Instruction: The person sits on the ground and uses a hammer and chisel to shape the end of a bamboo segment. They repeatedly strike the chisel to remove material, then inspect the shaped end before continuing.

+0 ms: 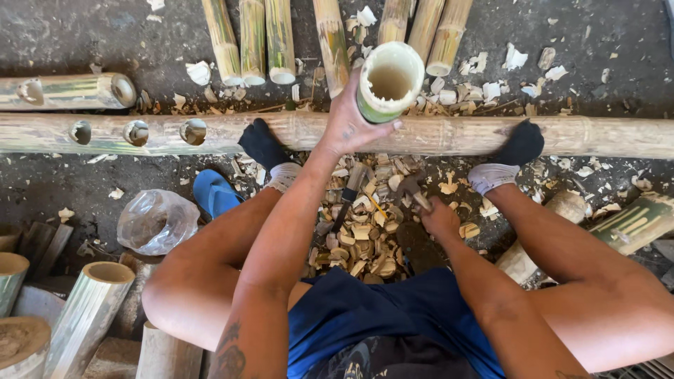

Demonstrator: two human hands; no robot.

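Observation:
My left hand point(347, 125) grips a short hollow bamboo section point(388, 82), green outside and pale inside, held upright against a long horizontal bamboo pole point(449, 133). My right hand point(439, 216) is closed around the handle of a small tool point(413, 191), low over a heap of wood chips point(365, 238) between my legs. A chisel-like tool point(351, 189) lies on the chips below my left wrist. Both of my feet in dark-toed socks rest on the long pole.
Several bamboo culms point(253, 42) lie side by side beyond the pole. A drilled bamboo pole point(67, 91) lies at upper left. A blue sandal point(214, 193), a clear plastic bag point(156, 221) and cut bamboo stubs point(91, 309) sit at left. More bamboo pieces point(632, 221) lie at right.

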